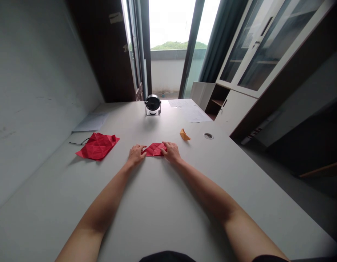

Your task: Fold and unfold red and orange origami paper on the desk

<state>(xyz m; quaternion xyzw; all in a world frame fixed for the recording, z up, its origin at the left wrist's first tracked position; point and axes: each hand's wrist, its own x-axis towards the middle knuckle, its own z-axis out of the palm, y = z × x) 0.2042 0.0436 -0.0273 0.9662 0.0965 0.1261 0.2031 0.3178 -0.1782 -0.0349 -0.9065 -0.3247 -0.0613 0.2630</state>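
A piece of red folded paper (155,149) with creases across it lies on the white table in front of me. My left hand (136,154) grips its left end between thumb and fingers. At the right end, my right hand (172,151) is closed on the paper, the thumb on the near side. The paper's two ends are partly hidden under my fingers. Beyond my right hand sits a small orange folded-paper piece (185,135). Farther left lies a larger sheet of creased red paper (97,146), away from both hands.
A round black device in a silver stand (152,104) stands near the table's far edge. White papers lie at the back left (90,122) and back right (194,111). A cable hole (208,136) is set in the table (157,203). A black cord (77,143) touches the large red sheet.
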